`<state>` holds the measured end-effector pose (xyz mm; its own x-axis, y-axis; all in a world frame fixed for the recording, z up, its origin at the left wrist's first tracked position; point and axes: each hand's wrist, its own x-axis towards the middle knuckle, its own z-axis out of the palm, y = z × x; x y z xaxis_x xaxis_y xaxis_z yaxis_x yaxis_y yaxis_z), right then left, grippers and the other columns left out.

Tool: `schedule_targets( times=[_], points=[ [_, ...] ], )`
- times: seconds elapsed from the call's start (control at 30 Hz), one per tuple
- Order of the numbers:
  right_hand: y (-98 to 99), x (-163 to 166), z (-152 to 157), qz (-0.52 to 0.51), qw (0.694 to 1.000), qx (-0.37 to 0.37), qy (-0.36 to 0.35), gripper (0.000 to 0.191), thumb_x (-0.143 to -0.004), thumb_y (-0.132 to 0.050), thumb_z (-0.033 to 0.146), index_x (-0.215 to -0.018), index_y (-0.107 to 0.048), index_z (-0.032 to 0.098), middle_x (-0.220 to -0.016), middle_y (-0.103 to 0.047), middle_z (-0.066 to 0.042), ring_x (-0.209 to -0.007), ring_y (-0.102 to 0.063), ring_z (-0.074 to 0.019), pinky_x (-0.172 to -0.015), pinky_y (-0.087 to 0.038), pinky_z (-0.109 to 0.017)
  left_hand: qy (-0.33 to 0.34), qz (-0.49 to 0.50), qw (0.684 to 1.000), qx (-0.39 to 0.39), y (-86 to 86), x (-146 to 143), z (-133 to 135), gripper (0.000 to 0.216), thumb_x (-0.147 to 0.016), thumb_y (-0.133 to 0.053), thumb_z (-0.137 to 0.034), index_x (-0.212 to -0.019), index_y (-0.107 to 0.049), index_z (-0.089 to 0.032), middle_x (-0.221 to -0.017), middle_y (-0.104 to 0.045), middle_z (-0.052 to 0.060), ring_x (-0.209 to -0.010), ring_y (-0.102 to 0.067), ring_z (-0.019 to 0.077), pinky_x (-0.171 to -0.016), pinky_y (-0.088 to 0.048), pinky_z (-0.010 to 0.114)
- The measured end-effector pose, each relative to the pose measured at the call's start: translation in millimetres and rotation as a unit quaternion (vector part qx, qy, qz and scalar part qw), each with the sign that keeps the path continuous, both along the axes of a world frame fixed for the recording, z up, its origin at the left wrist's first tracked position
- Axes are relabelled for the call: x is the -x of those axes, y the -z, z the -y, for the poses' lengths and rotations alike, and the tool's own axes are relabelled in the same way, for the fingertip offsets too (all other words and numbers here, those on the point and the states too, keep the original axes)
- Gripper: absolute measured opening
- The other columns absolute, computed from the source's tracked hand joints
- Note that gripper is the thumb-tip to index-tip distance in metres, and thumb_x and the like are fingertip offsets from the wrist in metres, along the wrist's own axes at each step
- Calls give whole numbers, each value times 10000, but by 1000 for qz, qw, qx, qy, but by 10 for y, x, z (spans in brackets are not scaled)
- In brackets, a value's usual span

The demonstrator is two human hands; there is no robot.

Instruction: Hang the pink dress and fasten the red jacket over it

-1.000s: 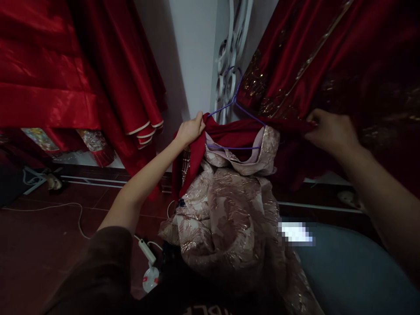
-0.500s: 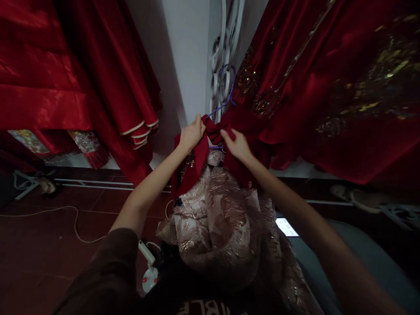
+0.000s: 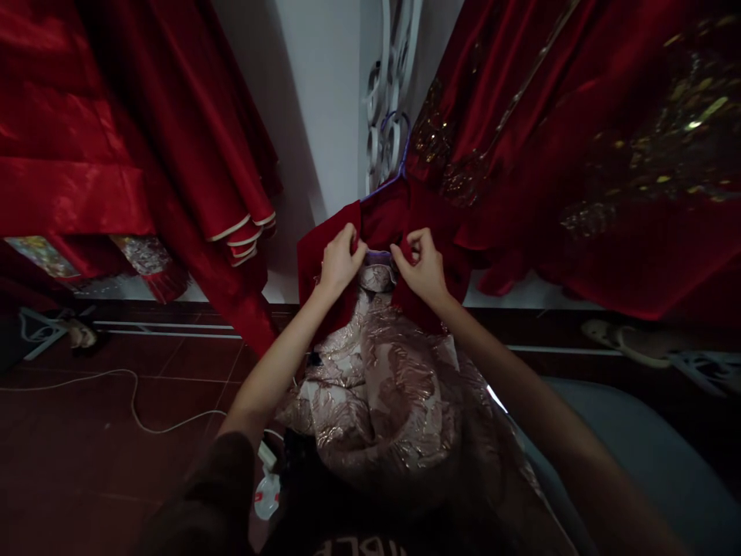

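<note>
- The left hand [image 3: 340, 261] sits just left of the frame's centre, its fingers pinched on the left front edge of a dark red garment [image 3: 324, 255].
- The right hand [image 3: 424, 266] sits just right of centre, fingers clenched on the garment's right front edge; the two hands are near each other, with a small gap between them.
- The dark red garment hangs on a purple hanger [image 3: 399, 158] in the upper middle of the frame; only the hook and a bit of the bar between the hands show.
- Below the hands, a pale pink brocade dress [image 3: 385, 394] with shiny metallic patterning falls from the same hanger into a heap in the lower centre.
- Behind the hanger, a white ornate scrollwork panel [image 3: 387, 100] stands against a white wall [image 3: 321, 116].
- Red satin skirts [image 3: 116, 116] with pale trim fill the upper left; red gowns with gold embroidery [image 3: 579, 139] fill the upper right.
- A white cable [image 3: 133, 394] trails across the dark red tiled floor [image 3: 75, 463] at lower left.
- A grey cushion [image 3: 637, 463] lies at lower right.
</note>
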<state>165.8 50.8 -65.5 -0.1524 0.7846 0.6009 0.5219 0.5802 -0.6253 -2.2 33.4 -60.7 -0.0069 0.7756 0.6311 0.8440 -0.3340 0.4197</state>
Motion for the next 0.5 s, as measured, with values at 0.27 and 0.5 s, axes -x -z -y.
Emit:
schedule_targets(
  times=[0.27,0.5],
  points=[
    [133,-6,-82,35,987,-29,-151,128,-714,-491,216,-838,-461,212,-793,-539,-3,-671,-497,-126,-638,-415,-242,150,110,982,-27,450,-228,-19,190,-782,-549,-158,-953,-486,-214,-884,-563,40,-777,-549,137,-731,-464,271],
    [216,-170,-54,59,977,-10,-205,340,-701,-594,224,-1022,-486,194,-958,-590,-48,-746,-572,-139,-599,-472,-232,192,297,933,-67,626,-298,-79,274,-794,-553,-138,-1053,-525,-219,-907,-584,29,-825,-598,110,-751,-513,246]
  ],
)
